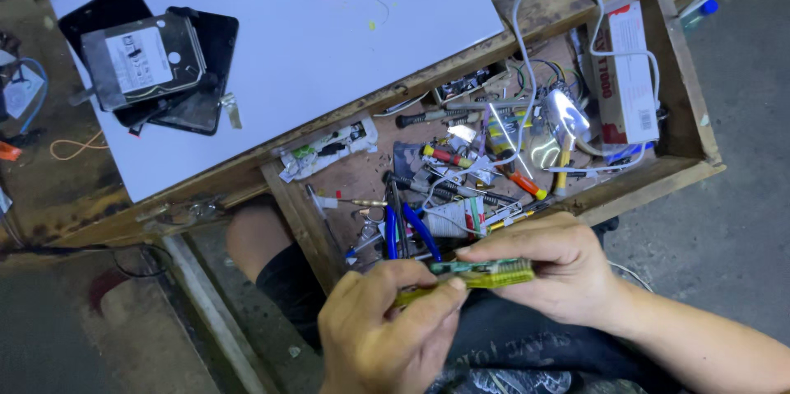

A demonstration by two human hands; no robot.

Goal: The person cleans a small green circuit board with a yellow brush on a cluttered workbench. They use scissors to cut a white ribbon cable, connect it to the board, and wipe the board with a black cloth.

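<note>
Both hands pinch a small green circuit strip (473, 265) over a yellow-green handled tool (485, 279): left hand (387, 324) and right hand (547, 266) grips pressed together. It could perhaps slip into the cluttered drawer (699, 126).

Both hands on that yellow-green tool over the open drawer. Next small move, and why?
Probably steady the grip and line up the two pieces. The left hand and right hand pinch a translucent yellow-green tool with a small green part lying along it, held above the cluttered open drawer. The join is hidden by the fingers, so how they fit is unclear.
</note>
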